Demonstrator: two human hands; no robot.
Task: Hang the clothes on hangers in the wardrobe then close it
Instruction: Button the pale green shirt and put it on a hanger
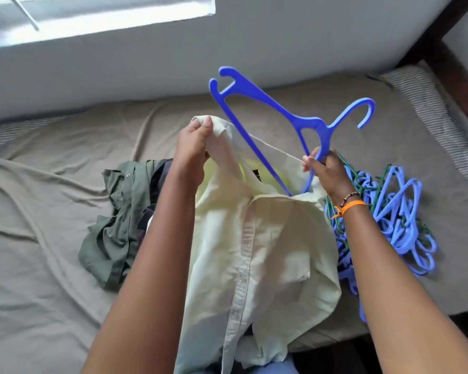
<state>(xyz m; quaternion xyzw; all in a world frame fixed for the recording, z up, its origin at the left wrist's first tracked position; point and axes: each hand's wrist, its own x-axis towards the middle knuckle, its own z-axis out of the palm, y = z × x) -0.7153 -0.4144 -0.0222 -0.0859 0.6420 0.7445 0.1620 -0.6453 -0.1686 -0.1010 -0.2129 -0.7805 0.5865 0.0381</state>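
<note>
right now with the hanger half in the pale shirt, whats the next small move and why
Probably push the blue hanger deeper, so its lower arm reaches a shoulder. The right hand holds it near the neck with one arm already dipped into the pale shirt, while the left hand holds the collar open.

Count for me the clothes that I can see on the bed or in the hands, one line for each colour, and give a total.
Pale yellow shirt, held up by the left hand and right hand with the blue hanger: 1
Olive green shirt on the bed: 1
Dark navy garment, mostly hidden: 1
Total: 3
</note>
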